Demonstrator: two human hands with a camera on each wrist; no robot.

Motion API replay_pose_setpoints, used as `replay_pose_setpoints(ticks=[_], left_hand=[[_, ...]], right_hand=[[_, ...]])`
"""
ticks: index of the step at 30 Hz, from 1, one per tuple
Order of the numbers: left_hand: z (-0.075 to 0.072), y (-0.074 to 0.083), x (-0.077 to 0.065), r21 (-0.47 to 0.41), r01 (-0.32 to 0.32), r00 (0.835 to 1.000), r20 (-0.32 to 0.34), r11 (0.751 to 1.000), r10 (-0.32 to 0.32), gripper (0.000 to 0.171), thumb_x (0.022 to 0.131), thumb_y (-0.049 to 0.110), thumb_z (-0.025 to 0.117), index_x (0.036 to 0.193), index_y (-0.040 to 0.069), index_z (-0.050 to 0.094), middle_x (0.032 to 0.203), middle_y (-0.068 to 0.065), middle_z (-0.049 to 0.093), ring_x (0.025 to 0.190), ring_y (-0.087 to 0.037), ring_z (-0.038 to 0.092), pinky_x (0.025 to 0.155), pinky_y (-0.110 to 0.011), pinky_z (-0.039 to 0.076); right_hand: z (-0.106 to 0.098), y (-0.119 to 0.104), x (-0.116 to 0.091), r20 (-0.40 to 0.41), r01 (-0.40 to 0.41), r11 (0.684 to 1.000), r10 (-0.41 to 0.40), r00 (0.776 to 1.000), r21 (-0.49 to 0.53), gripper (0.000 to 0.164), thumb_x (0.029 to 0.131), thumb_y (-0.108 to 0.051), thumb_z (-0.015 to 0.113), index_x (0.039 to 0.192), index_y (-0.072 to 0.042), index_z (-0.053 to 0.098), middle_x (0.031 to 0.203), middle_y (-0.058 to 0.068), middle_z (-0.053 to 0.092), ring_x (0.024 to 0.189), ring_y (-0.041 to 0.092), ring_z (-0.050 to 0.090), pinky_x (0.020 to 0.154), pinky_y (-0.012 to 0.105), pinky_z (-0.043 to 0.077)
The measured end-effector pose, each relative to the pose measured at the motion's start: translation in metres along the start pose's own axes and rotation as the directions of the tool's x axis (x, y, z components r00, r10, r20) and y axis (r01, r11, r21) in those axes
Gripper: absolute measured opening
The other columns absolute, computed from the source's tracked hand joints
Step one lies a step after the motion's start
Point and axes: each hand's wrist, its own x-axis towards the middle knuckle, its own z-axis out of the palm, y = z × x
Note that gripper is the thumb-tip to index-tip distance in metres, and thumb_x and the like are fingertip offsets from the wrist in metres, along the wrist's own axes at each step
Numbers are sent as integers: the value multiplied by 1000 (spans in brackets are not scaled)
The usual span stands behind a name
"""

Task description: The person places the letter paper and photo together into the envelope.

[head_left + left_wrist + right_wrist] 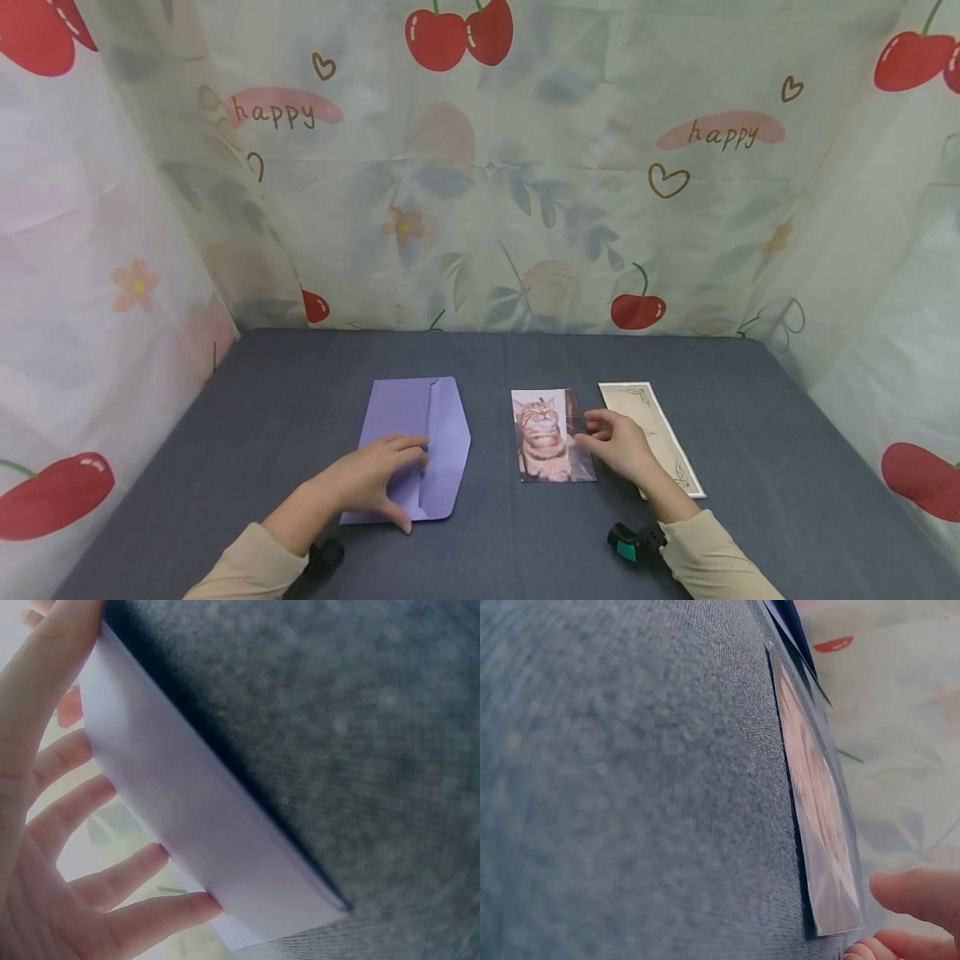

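Note:
A purple envelope (448, 450) lies on the table at centre left, with its pointed flap to the right. My left hand (378, 477) rests on it, fingers spread across its left part and thumb near the lower edge. In the left wrist view the loosely extended fingers (139, 874) touch the envelope's pale surface (187, 825). Right of it lies a photo card of an orange cat (542, 442). My right hand (622, 446) is at the card's right edge, its thumb and fingers apart. In the right wrist view the fingertips (889, 889) are close beside the card's near corner (832, 907).
A cream card with ornamental corners (660, 417) lies right of the photo, partly under my right hand and forearm. The dark grey table (300, 383) ends at a printed curtain (495, 242) behind and at both sides. Each wrist wears a black camera (633, 542).

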Motion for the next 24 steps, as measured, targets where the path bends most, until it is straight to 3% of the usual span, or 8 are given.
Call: replay_pose_setpoints(ticks=[7,15,24], left_hand=[[0,1,0,-1,5,1000,2,1000,-5,67,56,51,81,106,14,54,135,-13,52,122,-36,49,99,-49,42],[0,1,0,2,5,1000,4,1000,-5,66,57,50,81,105,14,54,135,-13,52,121,-35,49,98,-48,42],[-1,2,0,-2,14,1000,10,1000,-14,67,57,51,81,106,15,54,136,-12,51,122,-36,48,99,-49,42]], right_hand=[[2,-2,3,12,-68,997,67,998,32,43,77,-11,73,111,11,59,96,22,66,80,25,64,69,35,53],[5,-4,6,24,-89,995,88,996,43,43,72,-8,75,106,12,60,82,15,64,70,15,57,60,24,46],[6,-3,7,20,-93,995,92,996,35,40,71,-5,75,103,12,60,78,14,63,67,15,54,58,24,43]])
